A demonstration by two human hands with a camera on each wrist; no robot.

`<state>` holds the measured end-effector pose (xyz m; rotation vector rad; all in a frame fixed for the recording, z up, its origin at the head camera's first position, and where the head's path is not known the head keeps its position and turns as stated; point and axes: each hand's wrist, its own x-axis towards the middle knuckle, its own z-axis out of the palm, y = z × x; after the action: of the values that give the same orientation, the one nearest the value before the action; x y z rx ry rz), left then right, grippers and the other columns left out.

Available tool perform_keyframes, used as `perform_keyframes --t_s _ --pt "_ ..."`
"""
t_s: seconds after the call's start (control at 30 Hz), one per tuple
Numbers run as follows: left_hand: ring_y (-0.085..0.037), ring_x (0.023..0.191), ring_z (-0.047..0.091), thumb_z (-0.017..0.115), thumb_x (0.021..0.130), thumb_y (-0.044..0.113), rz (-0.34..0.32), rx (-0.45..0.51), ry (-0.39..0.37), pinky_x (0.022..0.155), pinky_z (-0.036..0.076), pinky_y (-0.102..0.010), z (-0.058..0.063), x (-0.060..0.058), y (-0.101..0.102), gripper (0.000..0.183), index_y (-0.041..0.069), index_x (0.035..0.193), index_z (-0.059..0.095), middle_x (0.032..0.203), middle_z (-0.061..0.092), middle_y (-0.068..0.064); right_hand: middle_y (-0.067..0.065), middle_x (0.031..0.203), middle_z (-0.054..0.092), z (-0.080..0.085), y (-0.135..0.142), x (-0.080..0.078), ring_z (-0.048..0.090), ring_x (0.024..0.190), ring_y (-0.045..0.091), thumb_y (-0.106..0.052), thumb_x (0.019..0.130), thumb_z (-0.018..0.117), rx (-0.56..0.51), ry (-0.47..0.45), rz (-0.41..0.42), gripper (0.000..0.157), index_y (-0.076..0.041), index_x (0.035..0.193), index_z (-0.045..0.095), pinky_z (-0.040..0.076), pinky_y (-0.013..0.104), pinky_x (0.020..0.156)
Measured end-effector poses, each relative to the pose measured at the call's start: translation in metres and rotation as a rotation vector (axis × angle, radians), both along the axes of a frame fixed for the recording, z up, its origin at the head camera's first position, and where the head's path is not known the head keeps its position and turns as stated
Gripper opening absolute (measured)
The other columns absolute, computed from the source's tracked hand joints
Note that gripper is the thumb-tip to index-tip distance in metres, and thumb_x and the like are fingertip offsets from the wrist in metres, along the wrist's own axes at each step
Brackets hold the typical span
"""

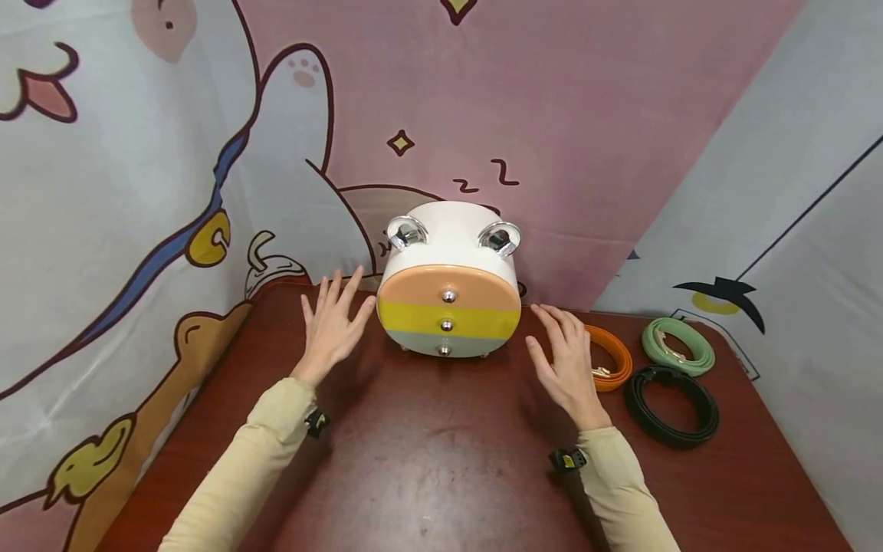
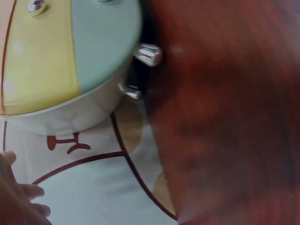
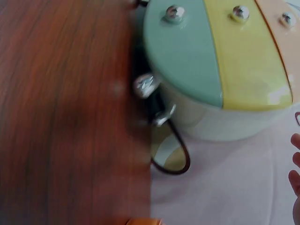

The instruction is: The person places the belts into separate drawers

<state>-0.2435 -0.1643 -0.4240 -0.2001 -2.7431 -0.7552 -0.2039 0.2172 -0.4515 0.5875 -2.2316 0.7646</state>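
A white oval drawer box (image 1: 414, 316) stands at the back of the table, with orange, yellow and green front bands. Each band has a silver knob (image 1: 447, 325), and two chrome rings sit on top. My left hand (image 1: 331, 326) is just left of the box, fingers spread, holding nothing. On the other side, my right hand (image 1: 569, 364) hovers with fingers extended, apart from the box and beside a coiled orange belt (image 1: 622, 359). Both wrist views show the box's front and short silver feet (image 2: 149, 55), with only some fingertips (image 3: 295, 180) at the edge.
To the right lie a coiled green belt (image 1: 697, 345) and a coiled black belt (image 1: 638, 406). Behind the dark red wooden table (image 1: 441, 452) hangs a printed cartoon cloth (image 1: 586, 153), which meets its back edge and sides.
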Motion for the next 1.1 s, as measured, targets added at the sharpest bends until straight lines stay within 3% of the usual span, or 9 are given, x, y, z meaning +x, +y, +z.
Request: perform_keyframes --t_s 0.27,0.5,0.77,1.1 --pt "-0.033 0.145 0.002 0.034 0.098 0.060 -0.031 0.000 0.061 0.107 -0.008 -0.062 0.018 -0.007 0.012 0.065 0.034 0.155 0.018 0.159 0.012 -0.012 0.014 0.127 0.055 0.005 -0.032 0.000 0.046 0.114 0.036 -0.036 0.100 0.048 -0.089 0.088 0.081 0.044 -0.006 0.131 0.058 0.031 0.050 0.095" --pt "-0.030 0.145 0.000 0.033 0.097 0.063 -0.057 0.009 0.080 0.108 -0.007 -0.061 0.031 -0.012 0.027 0.066 0.038 0.155 0.014 0.160 0.008 -0.008 0.013 0.125 0.055 0.001 -0.053 0.000 0.048 0.113 0.034 -0.023 0.098 0.054 -0.130 0.077 0.151 0.038 -0.007 0.131 0.058 0.034 0.044 0.096" --pt "-0.030 0.145 0.002 0.027 0.095 0.068 -0.070 0.040 0.101 0.108 -0.008 -0.059 0.038 -0.017 0.033 0.068 0.039 0.154 0.011 0.160 0.009 -0.007 0.011 0.125 0.055 0.009 -0.066 -0.002 0.048 0.113 0.030 -0.014 0.094 0.057 -0.154 0.047 0.176 0.039 -0.008 0.132 0.058 0.037 0.042 0.094" --pt "-0.028 0.145 0.004 0.025 0.094 0.071 -0.089 0.088 0.154 0.108 -0.010 -0.057 0.053 -0.024 0.038 0.069 0.039 0.154 0.011 0.160 0.009 -0.005 0.012 0.123 0.055 0.010 -0.079 -0.003 0.050 0.113 0.028 -0.027 0.100 0.051 -0.189 0.048 0.201 0.037 -0.007 0.131 0.057 0.040 0.042 0.093"
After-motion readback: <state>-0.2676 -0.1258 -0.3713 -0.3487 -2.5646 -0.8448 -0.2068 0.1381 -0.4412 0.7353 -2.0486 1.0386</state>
